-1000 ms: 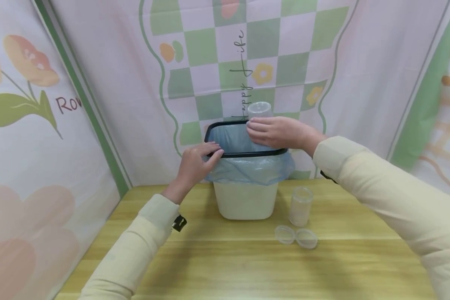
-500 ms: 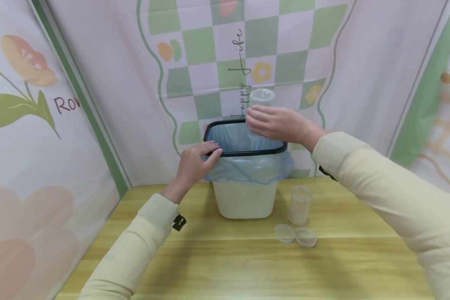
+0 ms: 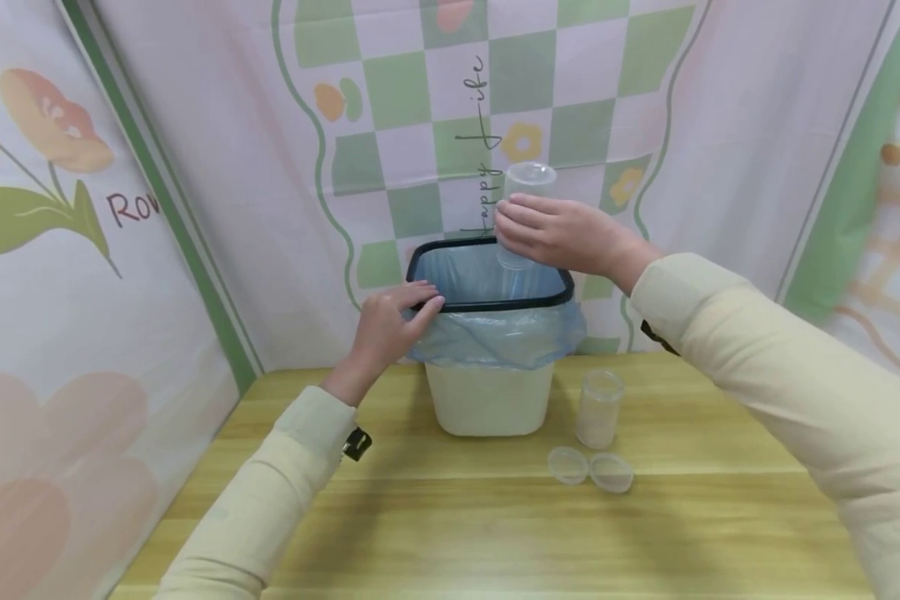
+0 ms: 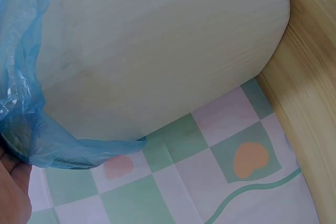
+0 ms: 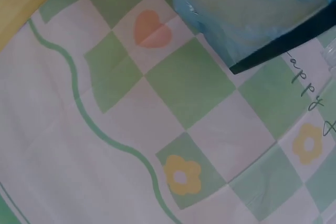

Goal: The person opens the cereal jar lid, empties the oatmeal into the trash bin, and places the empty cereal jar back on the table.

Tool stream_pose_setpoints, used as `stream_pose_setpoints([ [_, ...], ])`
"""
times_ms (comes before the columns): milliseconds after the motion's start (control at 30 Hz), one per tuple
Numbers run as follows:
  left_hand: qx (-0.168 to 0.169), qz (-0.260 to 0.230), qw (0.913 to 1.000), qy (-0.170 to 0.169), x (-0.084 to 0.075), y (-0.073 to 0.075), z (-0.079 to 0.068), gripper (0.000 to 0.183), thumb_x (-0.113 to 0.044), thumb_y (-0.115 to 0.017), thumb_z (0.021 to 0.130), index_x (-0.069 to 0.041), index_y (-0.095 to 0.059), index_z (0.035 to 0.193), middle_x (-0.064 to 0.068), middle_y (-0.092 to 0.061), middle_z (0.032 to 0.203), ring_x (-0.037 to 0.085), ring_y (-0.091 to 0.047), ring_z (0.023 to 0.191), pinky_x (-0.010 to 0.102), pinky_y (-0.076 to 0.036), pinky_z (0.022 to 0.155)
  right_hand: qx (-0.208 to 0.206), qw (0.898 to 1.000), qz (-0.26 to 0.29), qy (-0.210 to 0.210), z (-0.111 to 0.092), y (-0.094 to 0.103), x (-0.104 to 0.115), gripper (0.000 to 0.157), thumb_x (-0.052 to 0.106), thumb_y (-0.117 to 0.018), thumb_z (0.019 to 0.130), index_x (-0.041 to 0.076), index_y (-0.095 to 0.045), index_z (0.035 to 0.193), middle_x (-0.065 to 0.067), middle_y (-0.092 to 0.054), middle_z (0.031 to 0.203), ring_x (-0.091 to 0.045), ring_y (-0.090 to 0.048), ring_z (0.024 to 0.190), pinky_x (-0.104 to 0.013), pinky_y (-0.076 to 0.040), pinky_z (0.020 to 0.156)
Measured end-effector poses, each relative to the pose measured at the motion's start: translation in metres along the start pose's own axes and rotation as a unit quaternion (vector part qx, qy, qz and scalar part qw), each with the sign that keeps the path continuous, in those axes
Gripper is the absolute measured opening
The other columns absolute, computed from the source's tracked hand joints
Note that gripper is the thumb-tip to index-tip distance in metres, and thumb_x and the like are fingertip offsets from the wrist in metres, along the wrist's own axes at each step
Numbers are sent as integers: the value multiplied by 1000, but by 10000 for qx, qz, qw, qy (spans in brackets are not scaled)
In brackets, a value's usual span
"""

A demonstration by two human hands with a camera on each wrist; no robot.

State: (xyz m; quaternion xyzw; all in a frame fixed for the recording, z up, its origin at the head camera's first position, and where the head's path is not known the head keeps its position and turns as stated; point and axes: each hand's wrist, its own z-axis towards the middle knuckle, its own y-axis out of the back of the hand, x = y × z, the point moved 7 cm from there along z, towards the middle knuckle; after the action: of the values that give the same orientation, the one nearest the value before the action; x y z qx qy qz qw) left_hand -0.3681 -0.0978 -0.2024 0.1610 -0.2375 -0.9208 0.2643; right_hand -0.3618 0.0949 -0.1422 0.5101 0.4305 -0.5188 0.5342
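In the head view my left hand (image 3: 392, 329) grips the near left rim of a cream trash can (image 3: 489, 400), fitted with a blue plastic liner (image 3: 495, 337) under a black rim frame (image 3: 506, 306). My right hand (image 3: 570, 233) holds a clear plastic cup (image 3: 530, 179), apparently upside down, above the right side of the can's opening. My fingers cover its middle. A second clear cup (image 3: 599, 408) stands upright on the table right of the can. Two clear round lids, a left lid (image 3: 567, 465) and a right lid (image 3: 611, 472), lie in front of it.
The wood-grain table (image 3: 450, 533) runs up to a printed curtain (image 3: 217, 167) behind the can. Another flowered curtain (image 3: 45, 308) hangs along the left side. The left wrist view shows the can's side wall (image 4: 168, 45) close up.
My right hand has lifted the cup upward from the opening of the trash can, so more of the cup shows. The left hand stays at the rim.
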Motion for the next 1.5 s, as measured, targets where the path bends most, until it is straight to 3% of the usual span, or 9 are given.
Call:
stream_pose_setpoints([
  [233,5,26,10000,-44,-1,0,1,21,-20,-68,91,-3,-77,101,9,-73,100,23,-67,102,39,-50,93,119,9972,160,715,-1,-4,17,29,-3,-54,95,-2,-57,124,-19,-54,130,-31,-48,124,-39,-25,114],
  [400,12,3,10000,-30,0,0,1,20,-19,-68,91,-3,-77,101,9,-73,100,23,-67,102,38,-50,93,-139,9997,127,150,0,-3,8,32,-10,-38,99,-1,-60,121,-18,-56,127,-30,-51,122,-39,-25,114],
  [600,-44,54,9999,-111,-1,-1,0,20,-19,-69,91,-3,-77,100,10,-73,100,23,-68,101,39,-51,92,97,9974,133,705,0,-6,20,32,2,-64,91,-1,-59,123,-18,-55,128,-30,-49,122,-39,-27,113],
  [667,-62,81,9999,-131,-1,-1,0,20,-20,-69,91,-3,-77,100,10,-73,99,23,-68,101,39,-51,91,62,9971,189,738,0,-7,22,29,0,-59,94,-1,-59,123,-18,-55,128,-30,-49,122,-39,-27,113],
  [867,-64,48,9999,-107,-1,0,1,21,-19,-69,91,-4,-77,101,10,-73,100,23,-67,102,38,-51,92,-397,9988,244,-177,0,-3,3,37,-14,-33,99,-1,-59,122,-18,-57,127,-30,-50,122,-39,-24,114],
  [1067,-96,66,9998,-159,-1,0,-1,20,-19,-69,90,-3,-77,101,10,-73,100,23,-68,101,38,-51,91,-193,9984,228,485,1,-3,17,38,-11,-29,100,-2,-58,123,-19,-55,128,-31,-49,122,-39,-25,114],
  [1167,-87,59,9999,-121,0,-1,-1,20,-20,-69,90,-4,-77,101,10,-73,100,22,-68,101,38,-51,91,-191,9991,169,337,0,-2,15,44,-11,-21,101,-1,-59,123,-18,-56,128,-30,-50,122,-39,-25,114],
  [1300,-76,21,9999,-83,-1,-1,0,21,-20,-69,91,-4,-77,101,9,-73,101,22,-67,102,38,-51,92,-179,9995,180,166,-2,-1,11,34,-10,-36,100,-1,-59,123,-17,-56,128,-30,-50,123,-39,-24,114],
  [1500,-87,25,9999,-67,-1,0,0,20,-19,-69,90,-4,-77,101,10,-73,100,23,-67,102,39,-51,92,82,9954,75,952,-3,-4,25,37,8,-70,89,-1,-58,124,-17,-54,129,-29,-48,123,-39,-28,113],
])
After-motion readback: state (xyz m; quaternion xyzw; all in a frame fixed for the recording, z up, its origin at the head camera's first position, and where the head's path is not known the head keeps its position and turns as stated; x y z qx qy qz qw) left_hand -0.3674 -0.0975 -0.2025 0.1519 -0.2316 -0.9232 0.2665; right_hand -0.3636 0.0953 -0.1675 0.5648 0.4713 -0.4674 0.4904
